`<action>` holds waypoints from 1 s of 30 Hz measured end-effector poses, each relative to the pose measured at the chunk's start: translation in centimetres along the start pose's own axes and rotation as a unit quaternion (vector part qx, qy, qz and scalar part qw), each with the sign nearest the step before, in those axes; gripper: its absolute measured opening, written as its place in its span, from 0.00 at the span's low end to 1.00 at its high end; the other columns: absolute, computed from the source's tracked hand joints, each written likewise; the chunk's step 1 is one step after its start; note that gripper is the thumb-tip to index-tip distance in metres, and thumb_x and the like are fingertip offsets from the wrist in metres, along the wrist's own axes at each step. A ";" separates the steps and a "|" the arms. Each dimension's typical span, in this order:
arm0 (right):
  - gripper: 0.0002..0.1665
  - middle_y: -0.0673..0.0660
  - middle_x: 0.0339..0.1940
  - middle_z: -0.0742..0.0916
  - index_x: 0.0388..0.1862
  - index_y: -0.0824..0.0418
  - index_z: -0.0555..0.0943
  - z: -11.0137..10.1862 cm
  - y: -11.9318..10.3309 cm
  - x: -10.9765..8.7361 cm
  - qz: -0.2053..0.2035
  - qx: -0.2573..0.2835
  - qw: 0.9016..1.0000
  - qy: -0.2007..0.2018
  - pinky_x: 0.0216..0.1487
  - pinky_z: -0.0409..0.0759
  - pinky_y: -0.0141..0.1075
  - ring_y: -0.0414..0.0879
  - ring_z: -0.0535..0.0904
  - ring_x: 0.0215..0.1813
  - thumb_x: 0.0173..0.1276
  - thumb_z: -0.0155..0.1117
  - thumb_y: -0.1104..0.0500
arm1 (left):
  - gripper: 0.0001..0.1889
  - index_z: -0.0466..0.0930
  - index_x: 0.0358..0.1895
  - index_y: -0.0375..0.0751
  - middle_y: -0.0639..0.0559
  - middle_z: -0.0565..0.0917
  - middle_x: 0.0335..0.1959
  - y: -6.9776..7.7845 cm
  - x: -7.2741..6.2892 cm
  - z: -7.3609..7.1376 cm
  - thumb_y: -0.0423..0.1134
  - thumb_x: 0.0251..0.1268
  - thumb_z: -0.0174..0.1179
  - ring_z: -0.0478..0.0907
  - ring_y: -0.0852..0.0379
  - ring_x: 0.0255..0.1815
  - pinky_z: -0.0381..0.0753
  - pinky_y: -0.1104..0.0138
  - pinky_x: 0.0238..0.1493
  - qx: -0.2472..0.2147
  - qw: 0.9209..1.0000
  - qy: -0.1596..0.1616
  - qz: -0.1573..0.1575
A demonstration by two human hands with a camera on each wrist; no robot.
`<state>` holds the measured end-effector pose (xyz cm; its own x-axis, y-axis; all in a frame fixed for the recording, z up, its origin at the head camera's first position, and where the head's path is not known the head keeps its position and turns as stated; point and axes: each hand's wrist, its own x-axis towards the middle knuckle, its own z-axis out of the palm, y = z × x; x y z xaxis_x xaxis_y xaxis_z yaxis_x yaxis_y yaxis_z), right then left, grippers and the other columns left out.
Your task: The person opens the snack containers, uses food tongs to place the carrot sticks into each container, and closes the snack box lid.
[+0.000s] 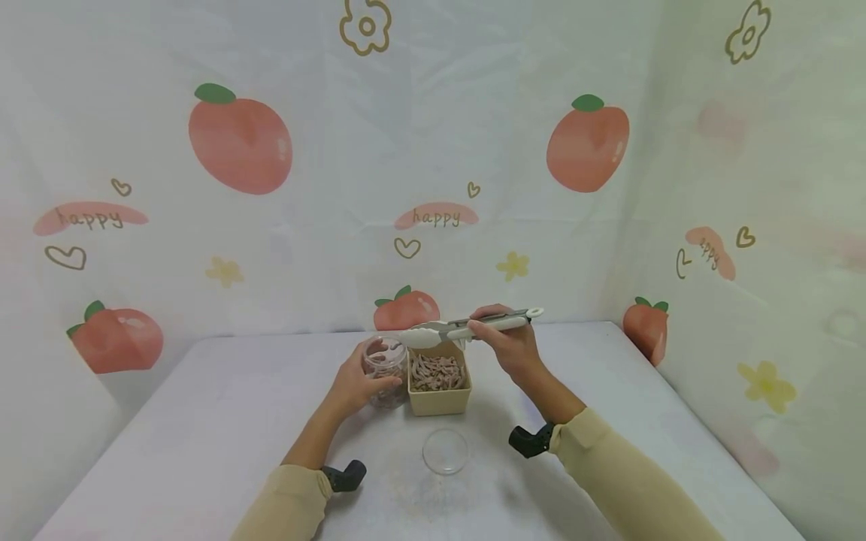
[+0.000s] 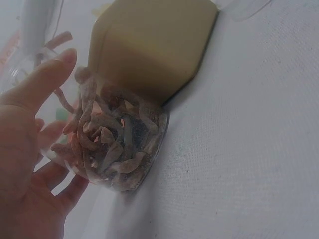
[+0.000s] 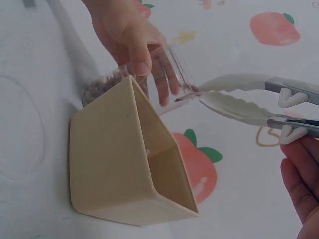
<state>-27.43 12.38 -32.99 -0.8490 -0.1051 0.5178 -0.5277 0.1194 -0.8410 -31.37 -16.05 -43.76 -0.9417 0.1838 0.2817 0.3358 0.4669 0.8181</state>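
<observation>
My left hand holds a clear jar, its thumb and fingers curved round the side. Inside the jar lie several brownish, twisted dried strips. My right hand grips white-and-grey tongs by the handles. Their scalloped tips meet at the jar's mouth, where a small brownish piece shows between them. Touching or very near the jar's right side is a beige square box, with more of the same strips in it. The right wrist view hides most of the box's contents.
A clear round lid lies flat on the white-covered table, in front of the box. Behind the table hangs a white backdrop printed with fruit, and another stretch of it runs along the right side.
</observation>
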 end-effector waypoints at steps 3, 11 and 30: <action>0.10 0.62 0.35 0.86 0.40 0.77 0.81 -0.1 0.6 0.4 -0.003 0.004 1.000 0.005 0.40 0.81 0.34 0.41 0.81 0.34 0.63 0.66 0.69 | 0.46 0.60 0.71 0.41 0.43 0.74 0.64 0.0 0.0 0.0 0.46 0.50 0.76 0.74 0.46 0.55 0.73 0.51 0.55 -0.006 1.000 -0.002 -0.001; 0.10 0.59 0.34 0.87 0.42 0.76 0.81 0.5 2.1 1.7 -0.023 0.057 0.998 0.016 0.42 0.81 0.35 0.43 0.83 0.36 0.64 0.67 0.69 | 0.47 0.59 0.72 0.41 0.45 0.74 0.64 0.2 0.0 -0.1 0.46 0.49 0.76 0.74 0.45 0.57 0.72 0.50 0.56 -0.009 1.000 0.001 -0.002; 0.13 0.56 0.36 0.86 0.43 0.72 0.81 0.6 2.9 1.6 -0.019 0.050 0.998 0.025 0.43 0.80 0.35 0.45 0.82 0.40 0.63 0.69 0.64 | 0.48 0.57 0.73 0.41 0.46 0.73 0.65 0.3 -0.2 0.0 0.49 0.50 0.75 0.73 0.45 0.57 0.72 0.49 0.56 -0.005 1.000 -0.006 -0.013</action>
<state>-30.26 11.96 -34.71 -0.8301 -0.0575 0.5547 -0.5564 0.0175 -0.8308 -31.11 -15.88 -43.56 -0.9498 0.1825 0.2541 0.3110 0.4626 0.8302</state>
